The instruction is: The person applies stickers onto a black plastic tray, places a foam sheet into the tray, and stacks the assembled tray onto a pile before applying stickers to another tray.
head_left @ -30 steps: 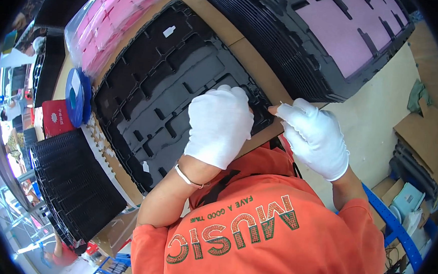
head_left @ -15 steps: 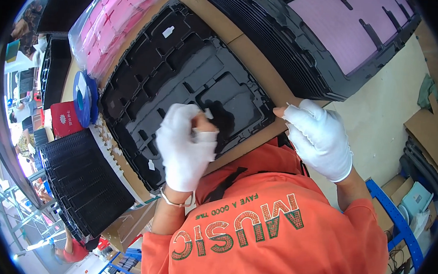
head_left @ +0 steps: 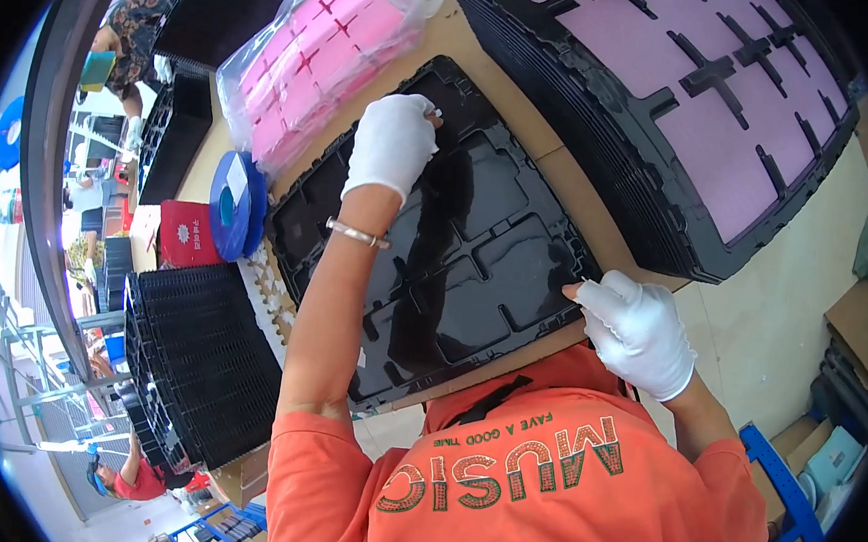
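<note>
A shiny black plastic tray [head_left: 544, 263] with raised cross-shaped ribs lies in front of me on brown cardboard. My left hand [head_left: 392, 149], in a white glove with bare fingertips, reaches over its far part. Its fingers are closed on a small white tab [head_left: 438, 113] at the tray surface, partly hidden by the hand. Another white tab [head_left: 362, 358] shows near the tray's left edge, beside my forearm. My right hand [head_left: 639, 333], gloved likewise, is curled closed at the tray's near right corner, a bare fingertip by the rim. What it holds, if anything, is hidden.
At right rises a stack of black trays [head_left: 601, 142] with pink sheet [head_left: 703, 99] on top. Bagged pink sheets [head_left: 318, 55] lie far left. Leftward are blue reels [head_left: 234, 204], a red box [head_left: 186, 236] and more black trays [head_left: 200, 356]. Other people are in the left background.
My left hand has moved from the tray's middle to its far part, arm stretched out. My right hand stays by the near right corner. The view has shifted.
</note>
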A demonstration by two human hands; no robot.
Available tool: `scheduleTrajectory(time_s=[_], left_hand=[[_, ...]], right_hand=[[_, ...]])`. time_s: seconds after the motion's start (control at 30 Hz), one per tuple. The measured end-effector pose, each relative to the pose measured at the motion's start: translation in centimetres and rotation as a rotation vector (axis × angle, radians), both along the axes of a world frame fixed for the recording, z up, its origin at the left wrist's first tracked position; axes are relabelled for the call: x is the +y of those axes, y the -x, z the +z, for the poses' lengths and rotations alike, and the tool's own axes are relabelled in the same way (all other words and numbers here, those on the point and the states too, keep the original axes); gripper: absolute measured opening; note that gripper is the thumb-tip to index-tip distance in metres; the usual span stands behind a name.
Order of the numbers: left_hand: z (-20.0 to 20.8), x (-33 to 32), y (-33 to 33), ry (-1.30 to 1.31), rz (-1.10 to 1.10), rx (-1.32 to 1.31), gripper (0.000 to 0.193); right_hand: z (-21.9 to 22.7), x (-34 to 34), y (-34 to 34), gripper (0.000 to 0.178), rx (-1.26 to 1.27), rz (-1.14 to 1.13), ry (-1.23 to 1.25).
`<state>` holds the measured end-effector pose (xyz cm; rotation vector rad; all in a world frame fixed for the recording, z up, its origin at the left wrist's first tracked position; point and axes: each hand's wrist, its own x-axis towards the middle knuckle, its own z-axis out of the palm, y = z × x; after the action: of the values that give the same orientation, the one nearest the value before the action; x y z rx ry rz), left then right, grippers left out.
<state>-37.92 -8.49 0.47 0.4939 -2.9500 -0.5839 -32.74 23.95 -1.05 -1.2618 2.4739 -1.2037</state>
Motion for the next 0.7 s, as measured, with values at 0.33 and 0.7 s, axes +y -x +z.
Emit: scheduleTrajectory(time_s=[0.33,0.7], left_hand=[[0.8,1.8,3.0,0.367,-0.005,-0.205,0.016],[-0.5,-1.1,0.5,-0.014,0.151,0.012,0.023]], right_hand=[[-0.3,-0.1,0.4,0.028,-0.006,0.022,0.031],[-0.2,-0.1,-0.1,0.028,0.017,-0.004,0.048]])
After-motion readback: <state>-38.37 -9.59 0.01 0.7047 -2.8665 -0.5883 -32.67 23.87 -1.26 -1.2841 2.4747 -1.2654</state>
